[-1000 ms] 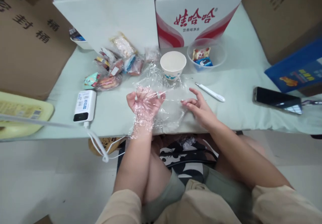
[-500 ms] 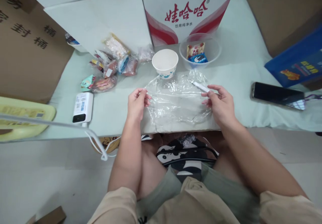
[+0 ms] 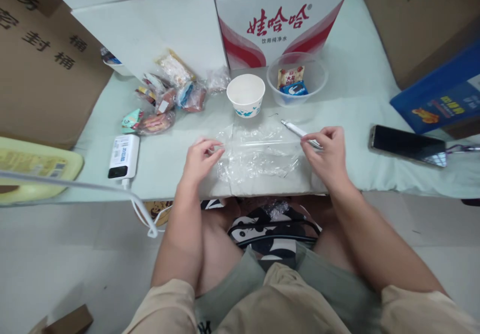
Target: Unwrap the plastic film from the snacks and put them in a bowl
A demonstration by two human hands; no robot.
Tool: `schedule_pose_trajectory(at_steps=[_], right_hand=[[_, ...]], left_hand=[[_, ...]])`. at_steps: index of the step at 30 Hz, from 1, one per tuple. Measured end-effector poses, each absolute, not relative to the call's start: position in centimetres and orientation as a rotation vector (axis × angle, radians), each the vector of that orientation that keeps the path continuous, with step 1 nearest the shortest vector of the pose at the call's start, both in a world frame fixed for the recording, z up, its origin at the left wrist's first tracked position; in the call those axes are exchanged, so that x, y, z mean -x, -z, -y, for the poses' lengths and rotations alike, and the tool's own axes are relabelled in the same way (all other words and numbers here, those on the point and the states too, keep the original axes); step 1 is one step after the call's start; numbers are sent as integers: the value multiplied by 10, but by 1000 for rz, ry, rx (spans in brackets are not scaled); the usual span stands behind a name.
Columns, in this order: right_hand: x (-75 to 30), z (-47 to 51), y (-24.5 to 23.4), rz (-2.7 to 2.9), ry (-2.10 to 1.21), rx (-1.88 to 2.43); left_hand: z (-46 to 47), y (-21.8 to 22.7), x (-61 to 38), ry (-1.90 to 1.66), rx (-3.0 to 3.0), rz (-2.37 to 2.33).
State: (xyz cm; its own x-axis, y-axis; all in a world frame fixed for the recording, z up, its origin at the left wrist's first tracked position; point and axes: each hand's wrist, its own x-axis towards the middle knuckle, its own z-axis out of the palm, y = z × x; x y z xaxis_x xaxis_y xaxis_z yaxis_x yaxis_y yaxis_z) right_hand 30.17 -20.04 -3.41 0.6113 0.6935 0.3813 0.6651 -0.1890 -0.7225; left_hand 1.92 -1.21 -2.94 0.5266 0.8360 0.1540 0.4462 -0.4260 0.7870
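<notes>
A crinkled sheet of clear plastic film (image 3: 258,154) lies stretched on the pale green table (image 3: 360,119) between my hands. My left hand (image 3: 200,159) pinches its left edge with fingers closed. My right hand (image 3: 326,151) pinches its right edge, fingers closed too, right beside a white pen-like tool (image 3: 300,131). Just beyond the film stands an empty white paper bowl (image 3: 245,94), and next to it a clear plastic bowl (image 3: 313,76) holding two wrapped snacks.
A heap of wrapped snacks (image 3: 165,99) lies at the back left, a white power bank (image 3: 122,155) with its cable at the left, a phone (image 3: 407,145) at the right. Cardboard boxes (image 3: 279,16) line the back; a blue folder (image 3: 442,99) and yellow tray (image 3: 33,166) flank the table.
My left hand came out of the plastic film. Both hands took its edges, spread it wide, then lowered it flat onto the table.
</notes>
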Motion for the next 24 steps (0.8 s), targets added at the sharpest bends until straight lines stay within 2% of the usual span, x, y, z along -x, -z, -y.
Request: schedule_pose_trajectory(at_steps=[3,8,11,15,18,24], right_hand=[[-299,207,22,1162,-43,1748],[-294,209,21,865,-709,1327],[-291,206,26,702,-912,1406],[-291,205,32,826,-1117,1615],[-296,206,38,882,-1004,1709],[-295,206,37,1082,-150,1868]], left_hand=[[17,17,-12,-889,-1961,-887],[36,-1,-17,-696,-1347,-611],[38,0,-34,-654,-1180,-820],[24,11,-49,-702,-1253,-1088],[13,19,-47,-736,-1380,-1189],[10,28,-43,-694,-1580,-1316]])
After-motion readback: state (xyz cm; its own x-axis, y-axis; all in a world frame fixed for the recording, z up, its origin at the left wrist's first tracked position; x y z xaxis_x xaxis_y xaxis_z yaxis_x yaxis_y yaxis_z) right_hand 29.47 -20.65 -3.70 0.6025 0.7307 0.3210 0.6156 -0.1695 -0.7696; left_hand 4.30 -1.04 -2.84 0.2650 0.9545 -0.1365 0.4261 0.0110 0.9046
